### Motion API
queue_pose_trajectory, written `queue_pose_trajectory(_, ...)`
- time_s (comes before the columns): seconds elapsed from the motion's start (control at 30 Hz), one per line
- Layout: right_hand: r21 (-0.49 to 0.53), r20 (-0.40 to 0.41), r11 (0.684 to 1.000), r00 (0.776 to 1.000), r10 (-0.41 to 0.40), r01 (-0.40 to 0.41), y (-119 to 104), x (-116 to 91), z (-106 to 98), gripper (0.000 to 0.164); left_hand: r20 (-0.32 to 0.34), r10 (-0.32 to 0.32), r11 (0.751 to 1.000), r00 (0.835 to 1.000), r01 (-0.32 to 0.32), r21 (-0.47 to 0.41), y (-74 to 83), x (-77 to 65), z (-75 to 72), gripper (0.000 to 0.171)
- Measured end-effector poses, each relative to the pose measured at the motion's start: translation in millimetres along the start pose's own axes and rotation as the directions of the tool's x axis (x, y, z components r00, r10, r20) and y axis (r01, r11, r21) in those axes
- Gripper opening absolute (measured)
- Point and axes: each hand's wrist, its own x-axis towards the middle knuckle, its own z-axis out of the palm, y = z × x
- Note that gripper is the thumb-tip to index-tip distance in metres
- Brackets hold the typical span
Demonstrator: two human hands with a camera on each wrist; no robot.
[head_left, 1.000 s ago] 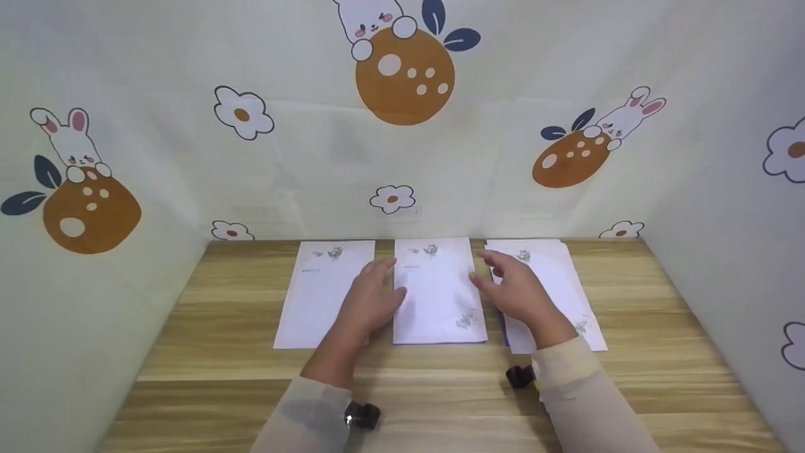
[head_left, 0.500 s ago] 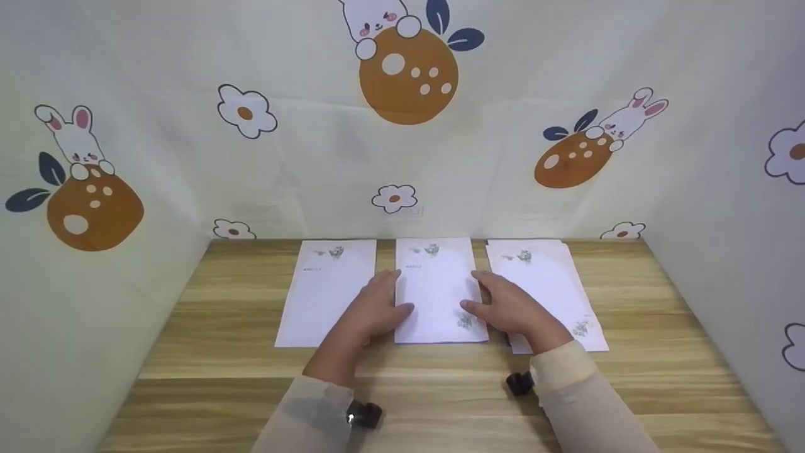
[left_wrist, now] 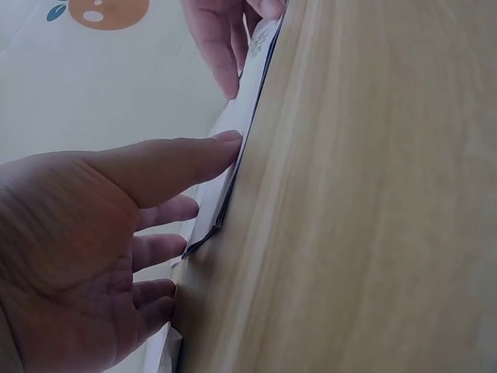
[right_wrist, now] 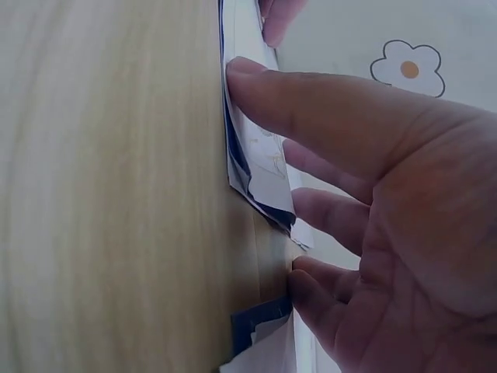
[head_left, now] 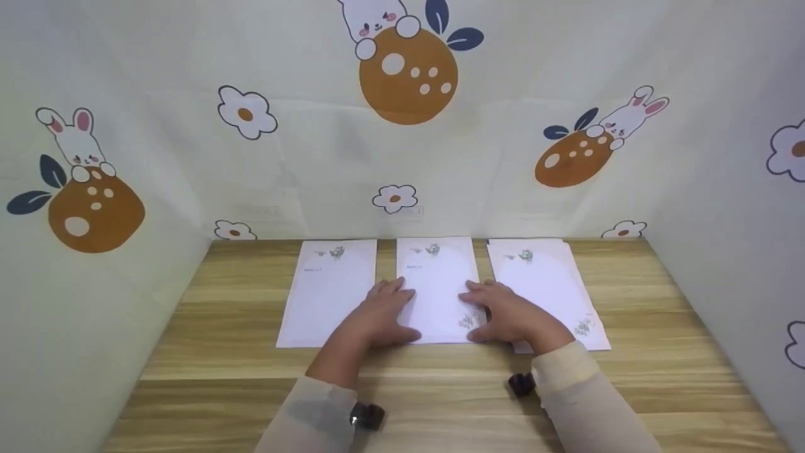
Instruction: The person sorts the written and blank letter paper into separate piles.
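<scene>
Printed sheets of white paper with small green leaf pictures lie in a middle pile (head_left: pixel 437 270), a dark blue layer showing under the top sheet in both wrist views. At its left side my left hand (head_left: pixel 377 318) touches the paper with fairly straight fingers, thumb (left_wrist: pixel 221 144) on the near edge. Mirroring it, my right hand (head_left: pixel 509 318) rests at the right side, its thumb (right_wrist: pixel 248 74) on the near edge. The right wrist view shows the pile's layers slightly parted at one corner. Neither hand curls round the paper.
A similar sheet (head_left: pixel 321 296) lies to the left, partly under my left forearm. To the right is another pile (head_left: pixel 541 283) with uneven edges. All sit along the back of the wooden table (head_left: pixel 440 396), before a patterned cloth wall (head_left: pixel 302 163).
Both hands have come down and toward me along the middle pile's sides. Their thumbs now lie at its near edge. The papers have stayed almost where they were.
</scene>
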Motion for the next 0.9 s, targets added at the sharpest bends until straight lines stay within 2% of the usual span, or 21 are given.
queue_pose_trajectory(0.3,-0.006,-0.013,1.0,1.0,0.005,-0.005,-4,-1,0,0.074,0.003,0.002,1.0,1.0,-0.002,0.023,1.4,0.8,-0.4,0.083)
queue_pose_trajectory(0.47,-0.006,-0.076,1.0,0.997,0.009,-0.01,-6,0,3,0.059,-0.041,0.007,1.0,0.999,-0.006,0.021,1.1,3.4,1.9,0.073)
queue_pose_trajectory(0.63,-0.048,-0.157,0.999,0.987,-0.032,0.025,-9,3,7,0.048,-0.098,0.01,1.0,0.995,-0.009,0.016,3.1,3.3,2.6,0.061)
queue_pose_trajectory(0.77,-0.061,-0.208,0.998,0.977,-0.047,0.035,-11,5,8,0.042,-0.113,0.015,1.0,0.994,-0.015,-0.003,6.2,2.5,2.8,0.059)
queue_pose_trajectory(0.9,-0.039,-0.216,0.999,0.975,-0.044,0.036,-13,7,8,0.038,-0.124,0.012,1.0,0.992,-0.014,-0.018,8.4,2.8,3.2,0.059)
